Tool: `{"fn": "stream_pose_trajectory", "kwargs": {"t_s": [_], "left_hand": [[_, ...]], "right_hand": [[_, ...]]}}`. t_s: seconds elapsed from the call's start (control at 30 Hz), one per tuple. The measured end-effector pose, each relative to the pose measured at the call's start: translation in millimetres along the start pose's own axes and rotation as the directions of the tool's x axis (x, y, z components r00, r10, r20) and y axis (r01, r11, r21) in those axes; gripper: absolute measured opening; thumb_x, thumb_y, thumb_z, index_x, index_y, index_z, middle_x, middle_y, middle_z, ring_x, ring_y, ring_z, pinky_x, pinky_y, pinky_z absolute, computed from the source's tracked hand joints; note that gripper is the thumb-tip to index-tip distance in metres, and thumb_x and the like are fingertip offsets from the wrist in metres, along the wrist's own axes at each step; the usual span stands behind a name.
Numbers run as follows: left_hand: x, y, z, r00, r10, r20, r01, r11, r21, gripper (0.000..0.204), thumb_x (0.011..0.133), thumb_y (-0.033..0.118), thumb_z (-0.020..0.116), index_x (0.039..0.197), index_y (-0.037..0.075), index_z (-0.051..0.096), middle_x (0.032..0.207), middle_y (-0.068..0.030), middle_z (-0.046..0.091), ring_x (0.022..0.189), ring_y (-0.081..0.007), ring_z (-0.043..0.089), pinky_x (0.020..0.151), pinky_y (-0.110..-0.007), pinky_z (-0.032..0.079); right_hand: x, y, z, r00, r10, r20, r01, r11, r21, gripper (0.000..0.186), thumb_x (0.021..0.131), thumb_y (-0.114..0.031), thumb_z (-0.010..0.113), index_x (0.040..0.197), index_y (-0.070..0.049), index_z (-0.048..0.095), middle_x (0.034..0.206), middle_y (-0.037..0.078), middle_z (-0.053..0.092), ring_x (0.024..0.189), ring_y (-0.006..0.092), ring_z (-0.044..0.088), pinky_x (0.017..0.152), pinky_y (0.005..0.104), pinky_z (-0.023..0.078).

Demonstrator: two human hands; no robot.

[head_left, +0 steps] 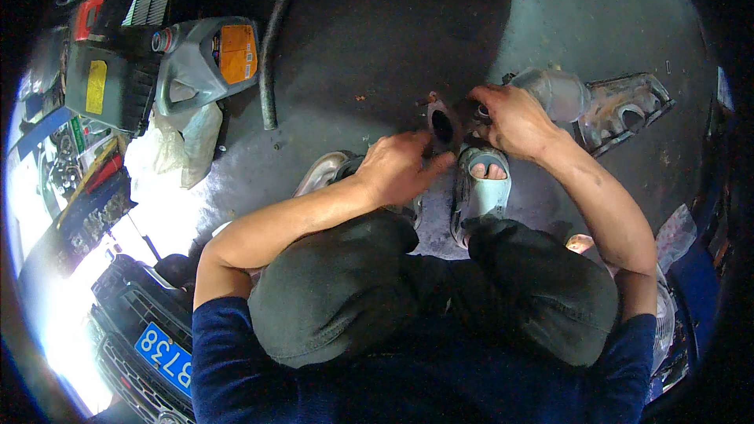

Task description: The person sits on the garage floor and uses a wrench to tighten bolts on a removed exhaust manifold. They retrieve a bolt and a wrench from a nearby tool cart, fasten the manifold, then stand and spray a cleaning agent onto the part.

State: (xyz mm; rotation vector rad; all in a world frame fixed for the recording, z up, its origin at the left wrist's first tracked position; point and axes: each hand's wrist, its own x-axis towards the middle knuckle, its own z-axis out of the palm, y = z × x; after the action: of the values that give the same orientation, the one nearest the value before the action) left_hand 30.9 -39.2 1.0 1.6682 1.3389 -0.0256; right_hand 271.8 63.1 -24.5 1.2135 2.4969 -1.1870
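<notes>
Ahead of the bent knees, between the two hands, one flanged metal part shows its oval dark opening. The right hand is closed on the dark side of this part, with its fingers curled around it and the thumb underneath. The left hand is at the lower edge of the flange, its fingers partly bent; whether it grips the metal or only touches it, I cannot tell. The hands are apart from each other, with the part between them.

Beyond the right hand, a metal cylinder lies on the dark grey floor, and just beside it is a flat metal cover with a round hole. Below the right hand is a foot in a pale slipper. On the left side, a grey jug with orange label is near a black hose, and a whitish bag lies close to this jug.
</notes>
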Motion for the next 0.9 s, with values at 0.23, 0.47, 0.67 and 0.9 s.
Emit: {"fn": "stream_pose_trajectory", "kwargs": {"t_s": [0.23,0.47,0.67,0.9], "left_hand": [[2.3,-5.2,1.9,0.981,0.178,-0.076,-0.176,0.984,0.025,0.032,0.086,0.020,0.079,0.105,0.001,0.062,0.110,-0.0239,0.068,0.098,-0.0458,0.066,0.081,-0.054,0.054],[2.9,0.6,0.5,0.999,0.029,0.045,-0.029,0.999,-0.013,0.026,0.086,0.021,0.080,0.098,0.001,0.067,0.104,-0.0236,0.070,0.095,-0.0479,0.066,0.078,-0.055,0.053],[4.8,-5.0,3.8,0.962,0.226,-0.152,-0.231,0.973,-0.019,0.031,0.093,0.030,0.075,0.090,-0.001,0.068,0.090,-0.0263,0.070,0.086,-0.0491,0.067,0.071,-0.055,0.052],[3.5,3.7,-5.2,0.992,0.014,-0.128,-0.029,0.992,-0.119,0.038,0.096,0.037,0.071,0.101,0.000,0.064,0.093,-0.0270,0.070,0.093,-0.0495,0.068,0.076,-0.056,0.055]], "right_hand": [[0.8,0.3,-1.3,1.000,-0.010,-0.005,0.010,1.000,0.020,0.043,0.076,-0.009,0.069,0.118,0.000,0.065,0.102,0.027,0.071,0.098,0.0493,0.067,0.083,0.0561,0.057],[0.1,-1.8,-4.1,1.000,0.011,-0.001,-0.011,1.000,0.025,0.037,0.074,-0.006,0.070,0.110,-0.001,0.064,0.103,0.026,0.071,0.100,0.0493,0.068,0.084,0.0562,0.057],[2.3,-3.4,5.0,1.000,-0.010,0.015,0.012,0.989,-0.146,0.046,0.075,-0.013,0.076,0.117,-0.002,0.062,0.111,0.020,0.070,0.099,0.0446,0.069,0.082,0.0518,0.058],[5.6,-8.0,-1.4,0.995,-0.093,-0.039,0.082,0.970,-0.230,0.050,0.071,-0.009,0.074,0.119,-0.002,0.062,0.108,0.020,0.069,0.093,0.0434,0.070,0.078,0.0513,0.058]]}}
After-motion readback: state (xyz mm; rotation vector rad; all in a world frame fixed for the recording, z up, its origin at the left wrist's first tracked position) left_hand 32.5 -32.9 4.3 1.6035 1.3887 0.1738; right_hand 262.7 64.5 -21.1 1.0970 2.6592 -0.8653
